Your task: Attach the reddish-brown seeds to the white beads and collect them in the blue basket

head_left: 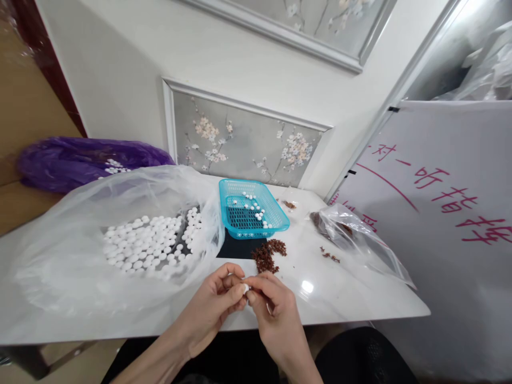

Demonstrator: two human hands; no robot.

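Note:
My left hand (218,304) and my right hand (274,314) meet above the near edge of the white table (352,298). Both pinch a small white round piece (245,288) between their fingertips. Just beyond them lies a pile of small reddish-brown bits (270,253). To the left, a clear plastic bag (80,256) lies open with many white round pieces (148,242) on it. A blue plastic basket (252,208) behind the pile holds several white pieces.
A second clear bag (360,237) with brown bits lies at the right, with a few loose bits (330,256) beside it. A purple bag (80,160) sits at the back left. A white board with red writing (440,213) leans at the right.

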